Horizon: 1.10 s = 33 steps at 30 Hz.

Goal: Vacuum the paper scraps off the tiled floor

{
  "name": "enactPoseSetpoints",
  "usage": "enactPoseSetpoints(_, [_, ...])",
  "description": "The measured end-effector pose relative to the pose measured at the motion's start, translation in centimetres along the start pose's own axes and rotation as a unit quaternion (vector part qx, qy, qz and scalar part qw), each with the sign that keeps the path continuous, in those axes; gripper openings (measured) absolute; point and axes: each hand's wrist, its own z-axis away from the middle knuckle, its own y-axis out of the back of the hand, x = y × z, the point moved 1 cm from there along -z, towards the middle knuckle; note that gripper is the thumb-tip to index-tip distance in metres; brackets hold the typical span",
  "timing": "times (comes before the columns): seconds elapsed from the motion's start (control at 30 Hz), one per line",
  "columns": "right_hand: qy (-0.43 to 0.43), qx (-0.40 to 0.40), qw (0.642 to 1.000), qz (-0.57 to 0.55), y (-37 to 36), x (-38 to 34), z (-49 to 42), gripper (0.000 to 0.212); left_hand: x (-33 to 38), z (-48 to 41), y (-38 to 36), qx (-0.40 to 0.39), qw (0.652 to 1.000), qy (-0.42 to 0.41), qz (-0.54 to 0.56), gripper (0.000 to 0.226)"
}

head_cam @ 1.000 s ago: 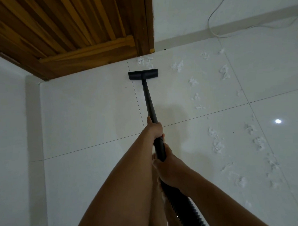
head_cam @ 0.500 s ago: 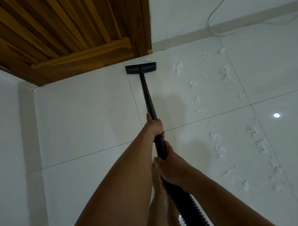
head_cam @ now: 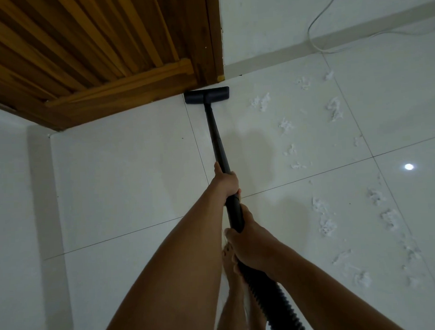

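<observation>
Wooden door (head_cam: 97, 58), upper L. Black vacuum nozzle (head_cam: 206, 95) on tiled floor (head_cam: 125, 168), at door base. L hand (head_cam: 225, 184) & R hand (head_cam: 248, 240): fingers curled round wand (head_cam: 218, 140). Paper scraps (head_cam: 324, 218) scattered R of wand, on floor.

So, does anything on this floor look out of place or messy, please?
Yes: white paper scraps lie strewn across the tiled floor, right of the vacuum head by the wooden door. A white cable trails loosely by the wall.
</observation>
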Motion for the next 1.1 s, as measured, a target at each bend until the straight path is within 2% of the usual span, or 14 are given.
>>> enactPoseSetpoints(0.27, [0.001,0.000,1.000,0.009,0.9,-1.7,-0.4,0.067,1.8,0.1,0.4,0.003,1.000,0.005,0.018,0.072])
enactPoseSetpoints(0.47, [-0.003,-0.008,0.999,0.050,1.8,-2.8,4.1,0.067,1.9,4.2,0.2,-0.012,1.000,0.026,0.009,0.070])
enactPoseSetpoints(0.67, [-0.017,-0.010,0.999,0.042,2.4,-4.5,7.4,0.065,3.1,7.8,0.5,-0.024,0.999,0.041,0.004,0.072])
enactPoseSetpoints(1.1, [0.002,0.036,0.998,0.053,2.9,-6.7,2.6,0.064,5.9,3.1,1.4,-0.012,0.999,0.018,0.026,0.070])
